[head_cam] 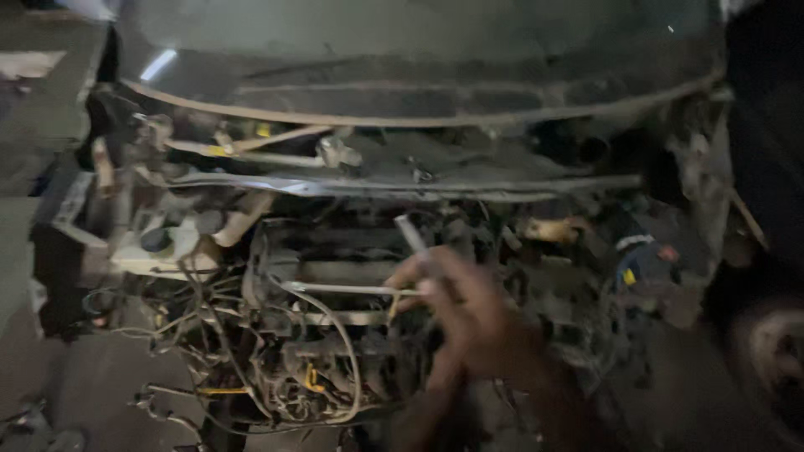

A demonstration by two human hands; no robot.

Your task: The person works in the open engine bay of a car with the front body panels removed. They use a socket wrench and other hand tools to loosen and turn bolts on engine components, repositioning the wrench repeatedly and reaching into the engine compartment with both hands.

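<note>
Seen blurred at lower centre: one hand, left or right impossible to tell, fingers closed around a thin metal rod and a short pale stick. Rod reaching left over the engine, amid tangled wires. Pale fluid reservoir well left. Windscreen above, beyond the cowl. No second hand in view.

My hand is over the engine, right of its middle, with a rod sticking up from my fingers. Wires lie left of the hand, a tank further left (behind them), the windscreen behind all
</note>
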